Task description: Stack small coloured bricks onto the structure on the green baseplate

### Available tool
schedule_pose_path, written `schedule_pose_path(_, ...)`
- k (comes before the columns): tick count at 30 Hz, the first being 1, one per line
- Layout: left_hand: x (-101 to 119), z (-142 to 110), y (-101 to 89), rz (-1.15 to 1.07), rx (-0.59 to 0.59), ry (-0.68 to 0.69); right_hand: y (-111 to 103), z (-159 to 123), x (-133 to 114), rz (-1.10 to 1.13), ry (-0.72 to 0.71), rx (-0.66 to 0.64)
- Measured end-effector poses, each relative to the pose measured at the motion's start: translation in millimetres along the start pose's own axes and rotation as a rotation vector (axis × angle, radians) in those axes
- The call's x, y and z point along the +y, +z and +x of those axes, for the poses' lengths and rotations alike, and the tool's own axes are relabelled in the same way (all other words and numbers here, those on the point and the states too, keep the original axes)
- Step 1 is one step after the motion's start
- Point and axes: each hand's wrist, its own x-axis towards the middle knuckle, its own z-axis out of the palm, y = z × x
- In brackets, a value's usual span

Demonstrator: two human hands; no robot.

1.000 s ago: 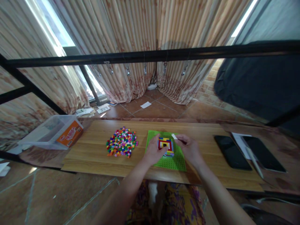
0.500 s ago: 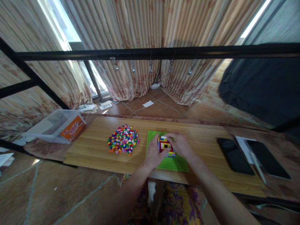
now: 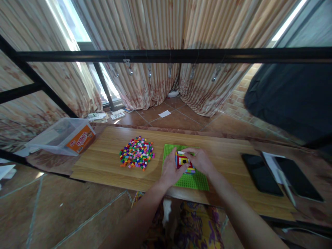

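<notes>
On a green studded baseplate (image 3: 192,185) sits a small square build of toy bricks (image 3: 184,161), with rings of red, white and yellow around a dark centre. My left hand (image 3: 171,169) grips its left side, fingers along the far left edge and thumb reaching across the near side. Bent over the far right corner, my right hand (image 3: 200,160) presses its fingertips against the build's top edge. Any loose brick under those fingertips is hidden. Left of the plate lies a heap of loose multicoloured bricks (image 3: 137,153).
The wooden tabletop (image 3: 101,169) carries a dark phone-like slab (image 3: 261,174) on the right. Beyond it are a second dark slab (image 3: 299,178), white paper and a pale pen (image 3: 286,186). A clear plastic box (image 3: 57,138) with an orange label stands left. A black bar (image 3: 166,56) crosses behind.
The view has shifted slightly. Both hands stay at the build, with only a small shift of the right fingers along its far edge.
</notes>
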Motion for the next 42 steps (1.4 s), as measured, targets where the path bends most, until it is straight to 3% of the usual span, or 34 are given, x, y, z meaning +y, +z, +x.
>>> schedule_pose_path(7, 0, 0, -0.6, -0.003, -0.008, 0.008, -5, 5, 6, 0.038, -0.009, -0.079)
schedule_pose_path(30, 3, 0, -2.7, 0.009, -0.012, 0.02, -2, 12, -8, -0.072, -0.031, -0.096)
schedule_pose_path(42, 1, -2, 1.4, 0.043, 0.006, 0.029, -2, 20, 2, 0.003, -0.046, -0.191)
